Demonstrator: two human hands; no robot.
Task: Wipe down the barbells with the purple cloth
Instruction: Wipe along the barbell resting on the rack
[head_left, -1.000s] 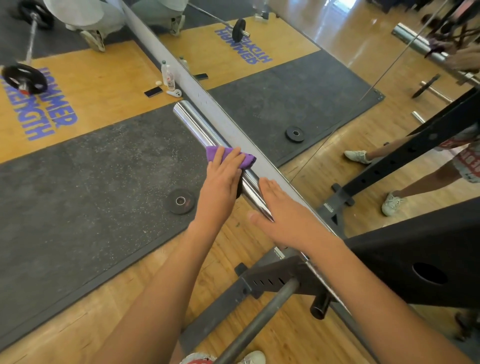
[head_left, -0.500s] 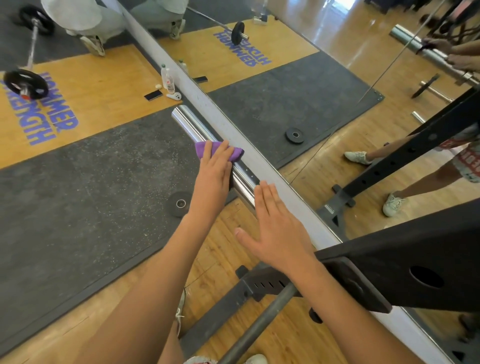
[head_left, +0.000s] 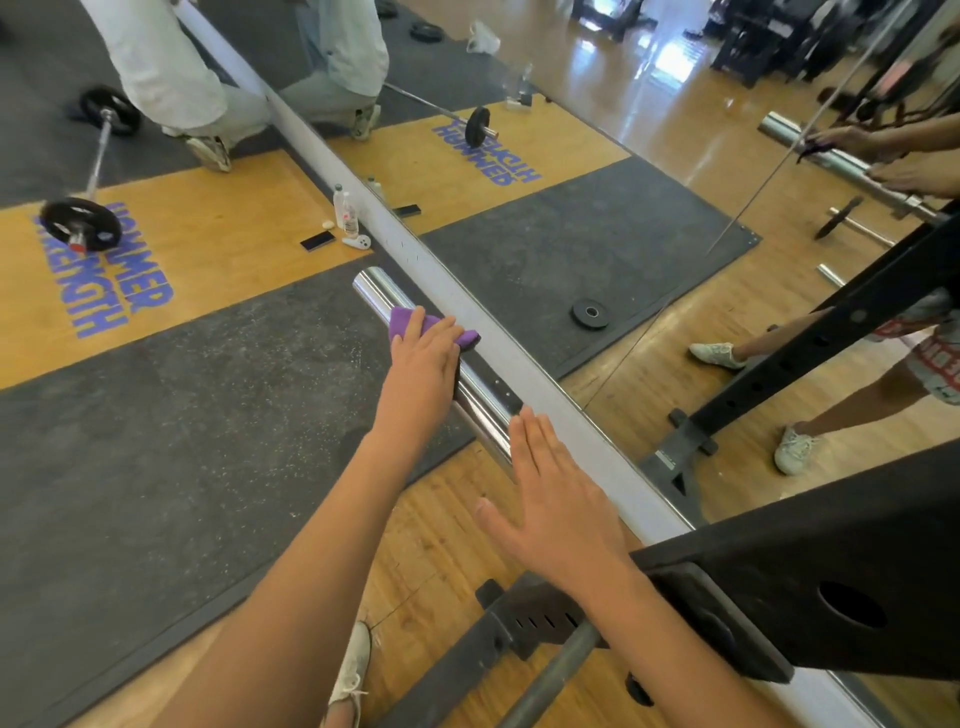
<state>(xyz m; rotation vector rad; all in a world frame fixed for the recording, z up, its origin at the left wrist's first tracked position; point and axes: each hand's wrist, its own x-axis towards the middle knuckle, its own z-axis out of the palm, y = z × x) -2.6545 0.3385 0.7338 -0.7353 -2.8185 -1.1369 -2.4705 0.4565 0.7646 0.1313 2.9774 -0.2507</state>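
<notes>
Head view: the purple cloth (head_left: 415, 325) is being pushed toward eleven o'clock along the barbell sleeve (head_left: 483, 410), nearer its end than before, fingers of the left hand (head_left: 423, 364) pressed together over it; the right hand (head_left: 556, 499) is being held flat, fingers slightly spread.

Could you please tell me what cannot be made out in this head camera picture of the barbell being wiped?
- Most of the purple cloth: covered by the left hand.
- Contact of the right hand with the barbell sleeve: its flat palm hides the sleeve beneath.
- The barbell's shaft: hidden behind the right forearm and the black rack.
- Label of the small bottle: too small to read.
</notes>
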